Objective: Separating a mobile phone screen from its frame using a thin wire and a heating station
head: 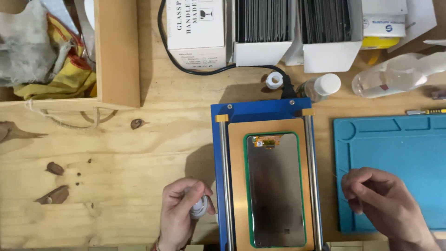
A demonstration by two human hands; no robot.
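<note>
A phone screen panel (pixel 275 190) with a green rim lies face down on the tan pad of a blue heating plate (pixel 260 114), between two metal rails. My left hand (pixel 179 211) is at the plate's left side, closed around a small white spool (pixel 199 208). My right hand (pixel 383 202) is to the right of the plate, over the edge of a blue silicone mat (pixel 399 153), with its fingers pinched together. A very thin wire (pixel 335 175) shows faintly near those fingertips; whether it reaches across to the spool I cannot tell.
White boxes (pixel 197 30) of dark panels line the back edge. A black cable (pixel 209 70) runs to the plate. A small white-capped bottle (pixel 320 87) and a clear spray bottle (pixel 395 74) lie at back right. A wooden box with rags (pixel 116 56) stands at back left.
</note>
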